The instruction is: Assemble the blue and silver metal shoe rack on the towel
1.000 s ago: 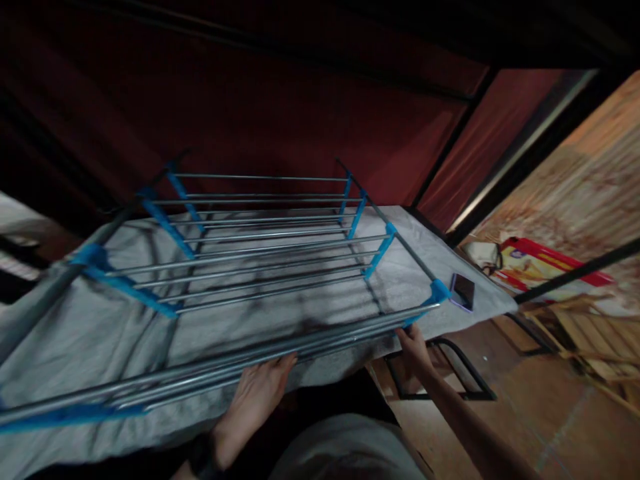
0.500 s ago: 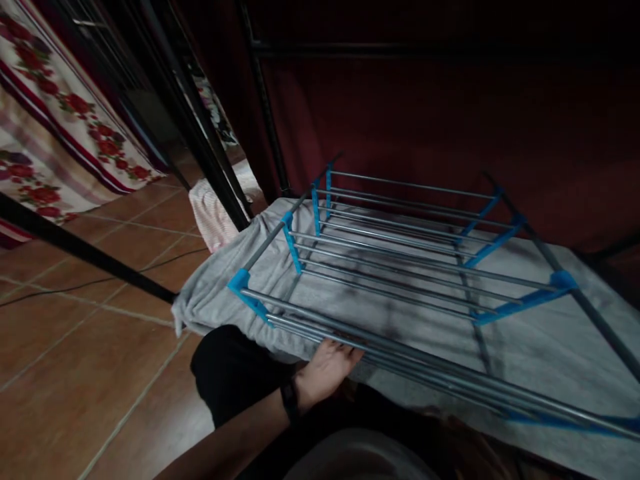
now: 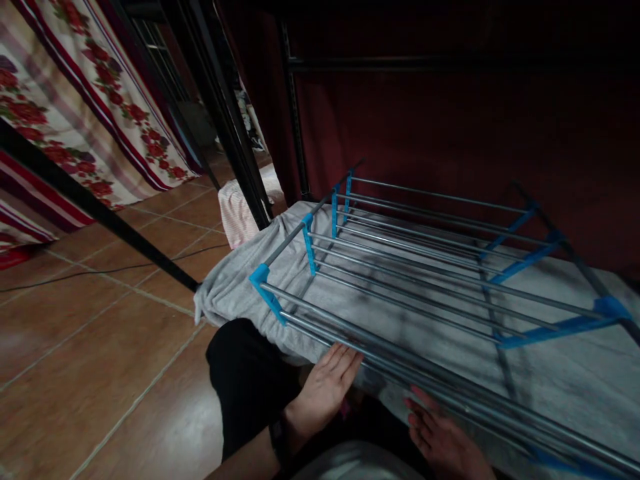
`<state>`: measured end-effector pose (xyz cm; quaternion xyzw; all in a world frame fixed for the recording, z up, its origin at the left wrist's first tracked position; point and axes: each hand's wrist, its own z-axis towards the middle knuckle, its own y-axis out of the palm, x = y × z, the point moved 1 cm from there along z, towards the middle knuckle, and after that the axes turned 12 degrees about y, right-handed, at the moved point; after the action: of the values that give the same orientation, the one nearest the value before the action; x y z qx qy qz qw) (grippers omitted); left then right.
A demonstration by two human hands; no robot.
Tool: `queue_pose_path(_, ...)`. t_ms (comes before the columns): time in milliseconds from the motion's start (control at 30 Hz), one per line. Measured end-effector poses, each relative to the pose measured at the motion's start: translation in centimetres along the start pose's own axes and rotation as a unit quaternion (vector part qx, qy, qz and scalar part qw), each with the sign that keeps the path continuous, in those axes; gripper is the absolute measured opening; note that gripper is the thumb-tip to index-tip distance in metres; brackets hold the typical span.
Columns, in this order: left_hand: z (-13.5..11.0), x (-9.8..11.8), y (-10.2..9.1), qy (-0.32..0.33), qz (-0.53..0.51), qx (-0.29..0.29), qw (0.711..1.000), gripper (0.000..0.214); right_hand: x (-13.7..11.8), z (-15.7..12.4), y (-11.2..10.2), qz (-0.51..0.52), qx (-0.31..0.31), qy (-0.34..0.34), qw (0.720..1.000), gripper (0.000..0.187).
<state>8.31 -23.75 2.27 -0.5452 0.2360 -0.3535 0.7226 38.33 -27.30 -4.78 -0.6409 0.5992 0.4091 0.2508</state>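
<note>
A metal rack (image 3: 400, 257) of grey tubes with blue plastic joints lies on a grey blanket (image 3: 240, 277). My left hand (image 3: 330, 377), with a dark band at the wrist, rests its straight fingertips against the near tubes; the fingers lie flat, not wrapped round them. To the right, my right hand (image 3: 440, 433) is just below the same near tubes, palm turned up and fingers apart. Whether its fingertips touch a tube I cannot tell. Neither hand grips anything.
Dark metal frame posts (image 3: 235, 133) stand beyond the bed's left end. A dark red cloth (image 3: 425, 127) hangs behind the rack. At the left are a flowered curtain (image 3: 100, 87), a tiled floor (image 3: 100, 340) with a thin cable, and a striped pinkish cloth (image 3: 240, 213).
My right hand has come up from the dark lower right edge to the near tubes. My left hand's fingers have straightened. The whole view has shifted, so the rack appears further right.
</note>
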Motion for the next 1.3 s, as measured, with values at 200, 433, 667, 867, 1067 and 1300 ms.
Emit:
queue_pose_path(200, -2.9, -0.6, -0.7, -0.120, -0.057, 0.161, 0.978, 0.034, -1.5, -1.1, 4.5, 0.158, -0.112, 0.157, 0.968, 0.038)
queue_pose_path(433, -4.9, -6.8, -1.6, -0.430, -0.121, 0.449, 0.774, 0.026, -10.3, -2.5, 11.7, -0.294, 0.005, -0.256, 0.921, 0.029)
queue_pose_path(667, -4.8, -11.8, -1.6, -0.412, -0.245, 0.433, 0.763, 0.068, -12.2, 2.0, 16.9, -0.641, 0.187, -0.320, 0.672, 0.041)
queue_pose_path(867, -4.4, -12.5, -1.5, -0.364, -0.285, 0.416, 0.783, 0.061, -14.1, 3.0, 17.1, -0.676, 0.163, -0.263, 0.669, 0.028)
queue_pose_path(1067, -3.8, -12.7, -2.0, -0.384, -0.290, 0.446, 0.755, 0.061, -15.0, 2.1, 16.8, -0.658, 0.176, -0.306, 0.665, 0.030)
queue_pose_path(1300, -2.8, -13.1, -2.7, -0.380, -0.319, 0.500, 0.710, 0.047, -15.6, 2.1, 16.4, -0.665, 0.174, -0.322, 0.651, 0.033)
